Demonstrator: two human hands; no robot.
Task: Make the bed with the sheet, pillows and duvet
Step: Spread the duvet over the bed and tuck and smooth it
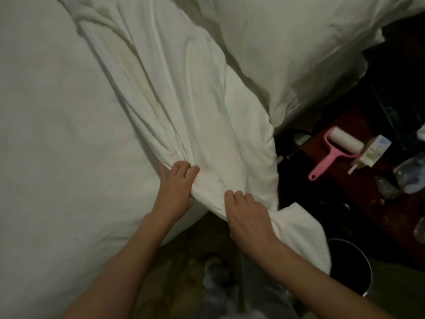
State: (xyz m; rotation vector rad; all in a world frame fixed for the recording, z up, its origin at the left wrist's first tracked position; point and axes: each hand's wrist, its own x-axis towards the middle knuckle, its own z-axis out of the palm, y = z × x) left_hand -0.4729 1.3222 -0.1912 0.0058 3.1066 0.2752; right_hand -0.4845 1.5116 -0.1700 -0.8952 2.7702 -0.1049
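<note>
1. Your left hand [176,188] grips a bunched fold of the white duvet [184,107] at the near edge of the bed, fingers curled over the top of the cloth.
2. Your right hand [247,216] sits just beside it, fingers curled down into the same edge, holding the cloth where it spills off the bed.
3. The duvet runs as a creased band from your hands up and away across the bed, with deep folds fanning out from your left hand.
4. The flat sheet [53,116] lies smooth to the left of that band, reaching the near bed edge.
5. A pillow [287,49] lies at the upper right, its edge overlapping the duvet.
6. To your right, a corner of the duvet hangs past the bed edge toward a dark bin [351,268].
7. Beyond the bed's right side, a pink lint roller [333,153] and a small carton [374,153] lie on a dark red surface [340,125].
</note>
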